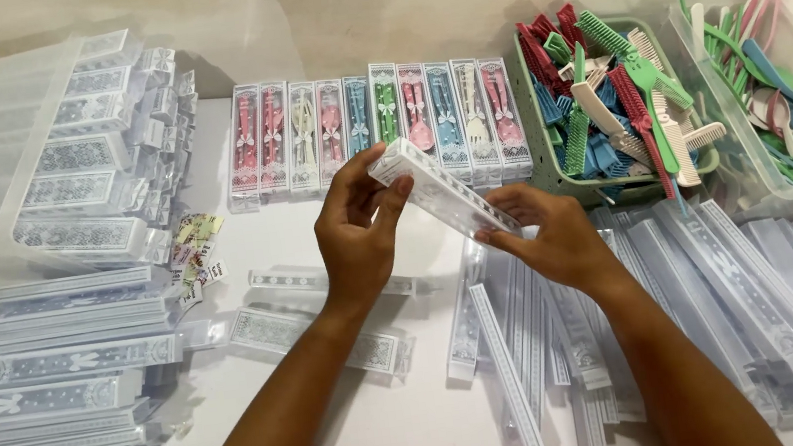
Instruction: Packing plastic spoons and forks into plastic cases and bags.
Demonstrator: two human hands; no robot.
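White table (pixel 343 441), both hands (pixel 457 226) on clear box (pixel 441 187), flat sleeves (pixel 729 303) around.

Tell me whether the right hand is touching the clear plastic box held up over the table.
Touching. The head view shows the right hand with its fingers on the lower end of the clear plastic box; the left hand grips the upper end.

White table (pixel 382 436) under clear boxes (pixel 55 396)

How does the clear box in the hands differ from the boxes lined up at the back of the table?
The held clear box looks empty; the row of boxes each show coloured cutlery inside. The held one slants in the air between the left hand and right hand; the row lies flat, side by side on the table. Both are long, narrow, clear, with white patterned print.
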